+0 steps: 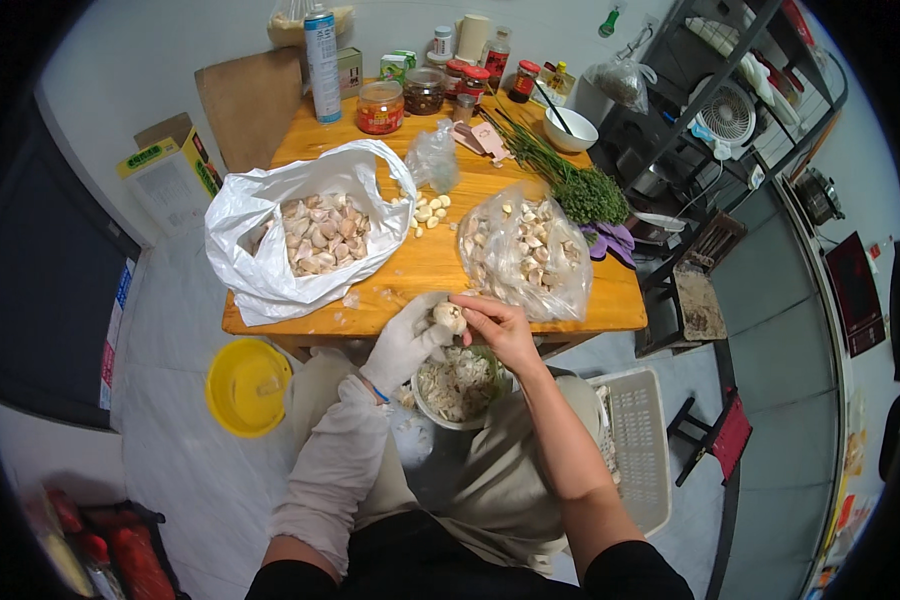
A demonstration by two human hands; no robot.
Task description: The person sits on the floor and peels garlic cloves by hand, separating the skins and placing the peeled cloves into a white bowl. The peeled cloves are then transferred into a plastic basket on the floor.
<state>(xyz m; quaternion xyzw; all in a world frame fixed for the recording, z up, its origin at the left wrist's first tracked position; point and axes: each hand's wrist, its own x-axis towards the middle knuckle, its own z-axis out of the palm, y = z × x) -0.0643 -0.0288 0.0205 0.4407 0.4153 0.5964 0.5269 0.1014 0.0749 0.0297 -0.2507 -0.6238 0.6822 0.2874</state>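
My left hand [405, 337], in a white glove, grips a garlic bulb [448, 319] just off the front edge of the wooden table [420, 300]. Bare, my right hand [501, 328] has its thumb and fingertips on the bulb's right side. Below both hands a bowl [457, 386] of garlic skins stands between my knees. To the left on the table, a white plastic bag [251, 232] gapes around many unpeeled garlic cloves [326, 232]. A clear plastic bag [525, 255] with more cloves lies to the right. Several peeled cloves [429, 211] rest between the bags.
Jars [380, 109], a spray can [322, 67] and a white bowl [570, 129] line the table's back. Green stalks [589, 193] and purple gloves [611, 244] lie at right. On the floor are a yellow basin [247, 388], a plastic crate [645, 450] and a folding stool [716, 435].
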